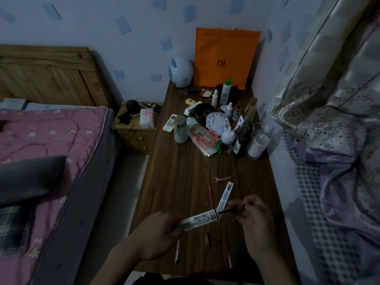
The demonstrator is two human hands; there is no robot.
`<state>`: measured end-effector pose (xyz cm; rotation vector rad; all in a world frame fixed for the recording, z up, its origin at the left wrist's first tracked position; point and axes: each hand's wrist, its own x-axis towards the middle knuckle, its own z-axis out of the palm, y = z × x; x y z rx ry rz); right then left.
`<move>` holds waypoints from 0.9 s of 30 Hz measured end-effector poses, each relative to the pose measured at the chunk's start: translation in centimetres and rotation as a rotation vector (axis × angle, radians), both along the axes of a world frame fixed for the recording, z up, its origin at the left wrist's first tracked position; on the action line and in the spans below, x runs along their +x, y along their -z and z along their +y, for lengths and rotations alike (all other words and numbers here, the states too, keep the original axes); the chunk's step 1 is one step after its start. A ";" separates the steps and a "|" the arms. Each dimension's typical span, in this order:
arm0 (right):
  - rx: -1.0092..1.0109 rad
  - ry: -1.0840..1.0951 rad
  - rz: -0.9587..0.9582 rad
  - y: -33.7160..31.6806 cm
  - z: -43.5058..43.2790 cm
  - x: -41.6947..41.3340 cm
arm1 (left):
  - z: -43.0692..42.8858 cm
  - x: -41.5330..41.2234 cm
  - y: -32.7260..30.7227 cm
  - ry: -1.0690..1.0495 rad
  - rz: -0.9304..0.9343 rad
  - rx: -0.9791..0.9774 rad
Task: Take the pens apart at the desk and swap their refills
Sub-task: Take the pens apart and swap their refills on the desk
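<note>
left hand [156,235] grips labelled pen barrel [202,219] to steady it | right hand [253,221] pinches dark refill [228,210] at its mouth | red refill [210,195] lies just beyond barrel

Desk [174,182], far end at 12 o'c: orange bag [224,56] w/ black letters, upright against the wall. Small white fan [181,72] just beside it, at its 9. Nearer is a clutter: green-capped spray bottle [225,91], white clock [217,122], remote [170,122] on the 9 o'c edge, pale jar [180,129] next to it, pink bottle [202,133] on its side, dark bottle [240,145] & clear bottle [259,144] w/ white label on the 3 o'c edge. Pink hair clip [223,178] lies alone, at 6 o'c of the clutter. Off the desk at 9: wooden nightstand [135,130], bed [41,136] w/ pink quilt, wood headboard [47,75]. At 3: patterned curtain [329,79].
</note>
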<state>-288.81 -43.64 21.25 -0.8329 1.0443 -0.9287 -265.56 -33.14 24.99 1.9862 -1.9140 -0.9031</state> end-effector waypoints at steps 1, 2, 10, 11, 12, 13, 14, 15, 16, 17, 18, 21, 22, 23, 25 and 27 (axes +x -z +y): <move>0.037 0.039 -0.041 0.0 -0.1 0.1 | 0.0 -0.1 0.1 -0.010 0.020 0.001; 0.067 0.066 -0.073 0.0 -0.2 0.2 | 0.0 -0.3 0.2 -0.017 0.035 -0.001; 0.334 0.105 -0.325 0.2 0.1 1.5 | 0.1 -1.5 0.3 -0.061 0.107 -0.027; 0.342 0.099 -0.340 0.2 0.0 1.5 | 0.1 -1.6 0.4 -0.069 0.118 -0.029; 0.340 0.099 -0.358 0.3 -0.1 1.6 | 0.1 -1.6 0.5 -0.075 0.123 -0.028; 0.335 0.107 -0.376 0.3 -0.2 1.6 | 0.2 -1.7 0.7 -0.081 0.126 -0.024; 0.327 0.120 -0.391 0.4 -0.4 1.6 | 0.2 -1.7 0.8 -0.090 0.132 -0.017; 0.316 0.132 -0.403 0.4 -0.7 1.5 | 0.2 -1.7 1.0 -0.102 0.147 -0.008; 0.304 0.141 -0.412 0.4 -1.0 1.4 | 0.2 -1.7 1.2 -0.112 0.166 0.002; 0.292 0.149 -0.421 0.4 -1.3 1.3 | 0.2 -1.8 1.4 -0.120 0.183 0.011; 0.284 0.161 -0.428 0.4 -1.6 1.2 | 0.2 -1.7 1.6 -0.125 0.193 0.019; 0.288 0.232 -0.474 0.7 -2.7 0.8 | 0.3 -1.6 2.3 -0.143 0.207 0.051; 0.295 0.259 -0.484 0.8 -3.0 0.6 | 0.3 -1.6 2.5 -0.150 0.211 0.060; 0.306 0.284 -0.484 1.0 -3.3 0.4 | 0.3 -1.5 2.7 -0.156 0.212 0.068; 0.339 0.318 -0.462 1.3 -3.7 0.0 | 0.3 -1.4 3.4 -0.182 0.217 0.079; 0.350 0.317 -0.405 1.6 -3.8 -0.3 | 0.4 -1.2 4.3 -0.250 0.238 0.083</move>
